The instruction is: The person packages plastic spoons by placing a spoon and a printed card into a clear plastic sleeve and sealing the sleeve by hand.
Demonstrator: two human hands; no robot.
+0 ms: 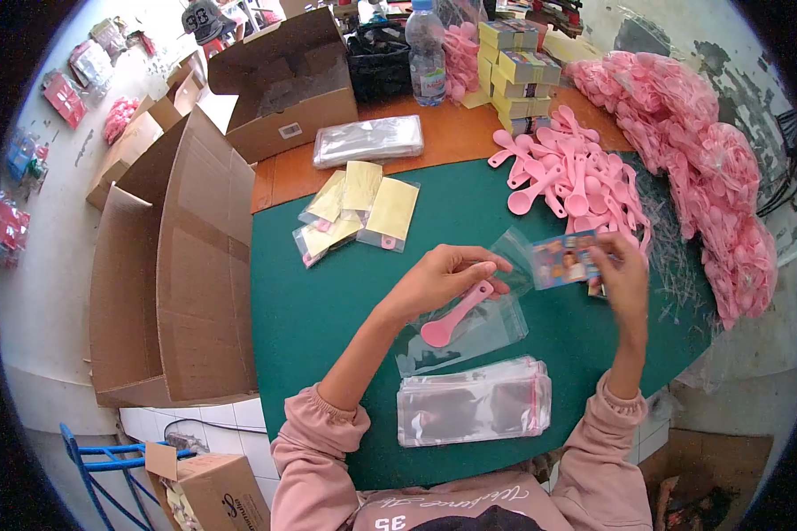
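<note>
My left hand [465,273] is closed, with a pink plastic spoon [447,324] hanging bowl-down from its fingers. The same fingers pinch a clear plastic bag [518,252] that sticks out to the right. In my right hand [624,270] is a colourful printed card [562,259], its left edge at the bag's end; whether it is inside I cannot tell. Another clear bag [496,329] lies beneath the spoon. Nearer my body rests a stack of clear plastic bags [469,407]. Part of a small dark item under my right hand is hidden.
Several filled packets [390,212] lie at the left of the green table [328,310]. A heap of pink spoons [580,173] sits back right, beside bagged spoons [682,133]. Card stacks [522,75], a water bottle [426,57] and a bag bundle [367,142] stand behind. Cardboard boxes [208,265] flank the left.
</note>
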